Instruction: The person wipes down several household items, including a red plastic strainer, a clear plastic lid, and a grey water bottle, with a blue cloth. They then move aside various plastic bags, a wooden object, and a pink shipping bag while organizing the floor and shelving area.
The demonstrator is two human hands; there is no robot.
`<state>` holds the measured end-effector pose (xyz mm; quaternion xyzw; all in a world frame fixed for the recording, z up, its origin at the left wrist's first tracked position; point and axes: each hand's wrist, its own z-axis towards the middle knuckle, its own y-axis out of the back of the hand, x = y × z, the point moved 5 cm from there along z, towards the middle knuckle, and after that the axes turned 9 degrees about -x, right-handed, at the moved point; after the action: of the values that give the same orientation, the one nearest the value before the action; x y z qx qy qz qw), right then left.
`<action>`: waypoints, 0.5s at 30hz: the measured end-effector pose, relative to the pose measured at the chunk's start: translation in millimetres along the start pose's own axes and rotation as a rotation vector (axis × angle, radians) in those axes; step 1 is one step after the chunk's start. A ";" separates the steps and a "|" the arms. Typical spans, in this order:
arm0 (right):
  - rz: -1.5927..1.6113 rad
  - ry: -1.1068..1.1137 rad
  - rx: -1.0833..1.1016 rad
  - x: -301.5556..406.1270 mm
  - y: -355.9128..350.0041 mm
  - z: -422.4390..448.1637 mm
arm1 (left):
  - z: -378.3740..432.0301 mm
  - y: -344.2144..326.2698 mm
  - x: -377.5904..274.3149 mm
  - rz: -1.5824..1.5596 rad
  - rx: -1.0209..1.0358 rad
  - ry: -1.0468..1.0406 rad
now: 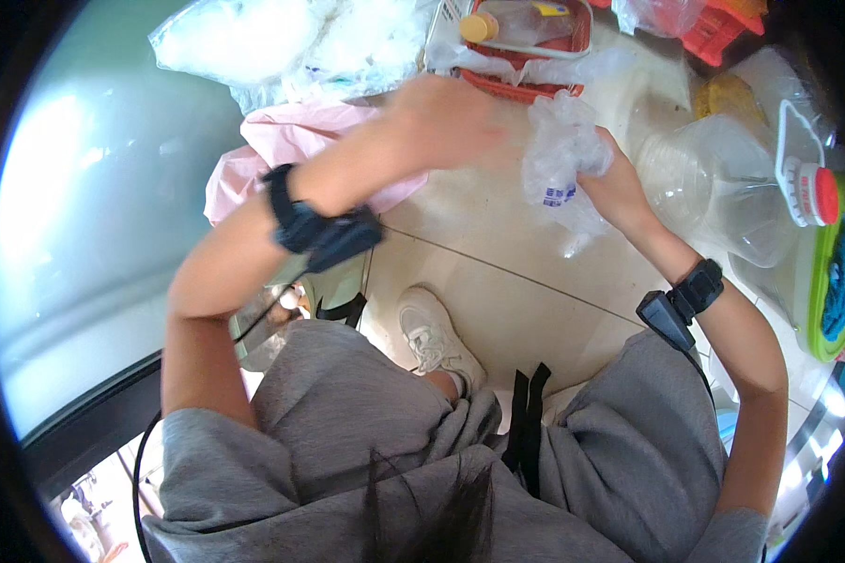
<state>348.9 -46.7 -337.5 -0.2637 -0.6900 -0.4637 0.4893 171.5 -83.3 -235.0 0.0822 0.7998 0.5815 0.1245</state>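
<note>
My right hand (614, 184) grips a crumpled clear plastic bag (560, 151) that bears blue print. The bag hangs above the tiled floor (507, 239), its loose end pointing down. To its left, my left hand (443, 125) is blurred and turned with its back to me, so its fingertips are hard to make out. Below and behind that hand lies a pink plastic bag (289, 134). Clear plastic bags (253, 42) are heaped beyond the pink one.
A red basket (581, 32) at the back holds a yellow-capped plastic bottle (521, 28). At right are a large clear plastic jug (718, 183) with a red cap and a green-rimmed container (820, 310). A pale glossy appliance-like surface (98, 232) borders the left. My shoe (433, 331) rests below.
</note>
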 end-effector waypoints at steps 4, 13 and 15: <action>0.078 -0.122 0.055 -16.4 -12.1 -8.3 | -63.5 43.3 64.9 0.365 -0.102 0.395; 0.134 -0.172 0.200 -47.1 -44.1 -7.9 | -199.2 3.8 146.6 0.101 -0.016 0.727; 0.171 -0.147 0.175 -43.6 -36.8 -6.1 | -177.4 19.8 116.6 0.104 -0.127 0.811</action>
<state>338.1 -64.1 -391.1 -0.3111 -0.7368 -0.3378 0.4962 7.5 -206.3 -176.4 -0.1210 0.7412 0.6206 -0.2255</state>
